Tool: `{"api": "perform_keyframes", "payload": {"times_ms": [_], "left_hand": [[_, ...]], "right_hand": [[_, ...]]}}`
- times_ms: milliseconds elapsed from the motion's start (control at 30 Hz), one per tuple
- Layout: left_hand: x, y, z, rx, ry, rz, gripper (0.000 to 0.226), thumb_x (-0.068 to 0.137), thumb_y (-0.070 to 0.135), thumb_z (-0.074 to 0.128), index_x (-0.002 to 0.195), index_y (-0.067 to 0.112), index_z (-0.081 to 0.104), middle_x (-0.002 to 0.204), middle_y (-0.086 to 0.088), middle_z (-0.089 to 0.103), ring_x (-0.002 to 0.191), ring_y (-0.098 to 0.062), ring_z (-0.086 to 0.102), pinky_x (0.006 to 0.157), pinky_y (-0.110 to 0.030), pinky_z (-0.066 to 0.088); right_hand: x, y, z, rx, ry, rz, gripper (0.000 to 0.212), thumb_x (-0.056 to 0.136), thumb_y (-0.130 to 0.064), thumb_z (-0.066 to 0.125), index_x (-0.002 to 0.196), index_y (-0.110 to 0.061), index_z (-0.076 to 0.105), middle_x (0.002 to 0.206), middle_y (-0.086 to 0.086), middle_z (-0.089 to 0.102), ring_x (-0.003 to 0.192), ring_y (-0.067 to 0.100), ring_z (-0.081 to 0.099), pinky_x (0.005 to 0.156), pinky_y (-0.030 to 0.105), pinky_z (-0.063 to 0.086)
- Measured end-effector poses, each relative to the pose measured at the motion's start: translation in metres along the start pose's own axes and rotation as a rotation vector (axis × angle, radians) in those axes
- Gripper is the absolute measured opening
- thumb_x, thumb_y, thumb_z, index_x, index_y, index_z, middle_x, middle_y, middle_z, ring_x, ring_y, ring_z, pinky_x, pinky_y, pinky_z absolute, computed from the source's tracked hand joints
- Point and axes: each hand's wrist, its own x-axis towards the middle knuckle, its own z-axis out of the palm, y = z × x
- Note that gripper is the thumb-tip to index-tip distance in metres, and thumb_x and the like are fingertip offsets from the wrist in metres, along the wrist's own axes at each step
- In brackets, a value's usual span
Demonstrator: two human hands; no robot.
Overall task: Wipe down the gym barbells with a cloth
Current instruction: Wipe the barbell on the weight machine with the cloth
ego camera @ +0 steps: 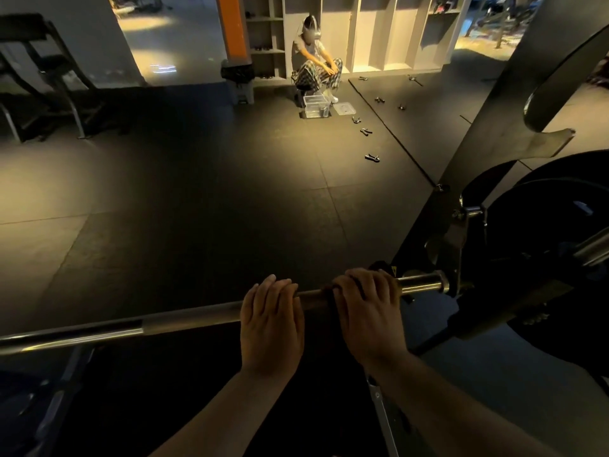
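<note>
Gripping the barbell (184,321) from above, the left hand (272,324) has its fingers curled over the far side of the steel shaft, with the thumb tucked out of sight. Just to its right, not touching it, the right hand (367,311) wraps around the same shaft with a dark cloth (327,290) bunched under the palm. Only a small edge of the cloth shows beside the index finger, so how far it goes round the bar cannot be told.

The barbell runs from the near left edge of the scene up toward the right, where its thicker polished collar meets the rack upright (494,127). A black weight plate (557,225) sits just past the rack on the right.

Beyond the bar lies dark rubber floor (197,192). On the far side of it a seated person (316,64) is in front of pale shelves (372,31), beside an orange pillar (232,24). A clear plastic box (316,105) and its lid (344,108) sit on the floor in front of that person. Several small collar clips (372,157) are scattered to the right of the box. A black bench frame (43,61) stands at the far left.
</note>
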Motion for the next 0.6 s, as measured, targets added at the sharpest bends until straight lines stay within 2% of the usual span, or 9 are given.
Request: {"api": "perform_keyframes", "payload": {"times_ms": [100,133,200,300,333,400,467,533,600], "left_hand": [[0.000,0.000,0.000,-0.015,0.021,0.004,0.039,0.103,0.030,0.035,0.123,0.013,0.064,0.129,-0.005,0.065,0.133,-0.026,0.053,0.116,-0.048,0.037],[0.000,0.000,0.000,-0.020,0.025,0.008,0.041,0.102,0.031,0.033,0.123,0.012,0.064,0.129,-0.005,0.065,0.133,-0.026,0.053,0.116,-0.048,0.036],[0.000,-0.001,0.001,-0.017,0.021,0.016,0.042,0.101,0.031,0.033,0.123,0.012,0.064,0.129,-0.006,0.065,0.133,-0.026,0.053,0.116,-0.048,0.036],[-0.001,-0.003,0.003,-0.007,0.005,0.024,0.035,0.101,0.028,0.043,0.124,0.012,0.063,0.132,-0.006,0.064,0.135,-0.027,0.052,0.116,-0.050,0.036],[-0.001,-0.004,0.004,-0.010,0.006,0.025,0.034,0.100,0.028,0.045,0.125,0.012,0.063,0.132,-0.006,0.064,0.135,-0.027,0.051,0.117,-0.050,0.036],[0.000,-0.003,0.003,-0.022,0.007,0.023,0.037,0.103,0.029,0.038,0.125,0.013,0.063,0.132,-0.005,0.063,0.136,-0.026,0.051,0.118,-0.048,0.035],[0.000,-0.002,0.001,-0.036,0.006,0.020,0.043,0.103,0.031,0.031,0.124,0.013,0.064,0.132,-0.004,0.064,0.136,-0.025,0.051,0.117,-0.049,0.036],[0.000,-0.002,0.000,-0.044,0.013,0.024,0.044,0.103,0.031,0.030,0.124,0.013,0.064,0.131,-0.004,0.064,0.135,-0.025,0.051,0.116,-0.050,0.038],[0.000,-0.003,0.001,-0.038,0.013,0.026,0.044,0.103,0.031,0.031,0.124,0.012,0.065,0.131,-0.005,0.064,0.135,-0.026,0.051,0.116,-0.051,0.038]], "right_hand": [[0.027,-0.001,-0.010,-0.039,-0.070,-0.018,0.025,0.099,-0.045,0.038,0.099,-0.031,0.059,0.105,-0.008,0.055,0.098,0.017,0.056,0.093,0.036,0.041],[0.026,-0.002,-0.009,-0.022,-0.063,0.004,0.022,0.099,-0.043,0.041,0.099,-0.030,0.059,0.106,-0.008,0.056,0.100,0.017,0.055,0.095,0.037,0.041],[0.008,-0.010,-0.003,0.032,-0.021,0.045,0.024,0.096,-0.040,0.050,0.112,-0.026,0.061,0.122,-0.002,0.053,0.118,0.022,0.049,0.110,0.044,0.037],[-0.022,-0.019,0.006,-0.002,0.008,0.006,0.059,0.085,-0.042,0.062,0.139,-0.018,0.052,0.145,0.006,0.043,0.139,0.033,0.034,0.116,0.058,0.029],[-0.019,-0.016,0.002,0.000,0.011,-0.019,0.057,0.086,-0.040,0.063,0.138,-0.020,0.053,0.143,0.005,0.045,0.137,0.032,0.035,0.114,0.057,0.034],[0.002,-0.006,-0.008,0.002,-0.031,-0.048,0.031,0.093,-0.040,0.056,0.121,-0.026,0.060,0.126,0.000,0.051,0.120,0.024,0.044,0.100,0.044,0.047],[0.027,0.003,-0.018,-0.032,-0.115,-0.063,0.025,0.098,-0.046,0.043,0.105,-0.029,0.060,0.109,-0.004,0.054,0.102,0.017,0.051,0.087,0.031,0.040],[0.035,0.002,-0.020,-0.038,-0.129,-0.024,0.032,0.100,-0.049,0.035,0.098,-0.029,0.060,0.100,-0.006,0.057,0.093,0.016,0.057,0.086,0.031,0.040],[0.023,-0.008,-0.013,-0.017,-0.086,0.058,0.026,0.100,-0.046,0.041,0.102,-0.029,0.060,0.107,-0.004,0.057,0.102,0.019,0.055,0.098,0.039,0.044]]}}
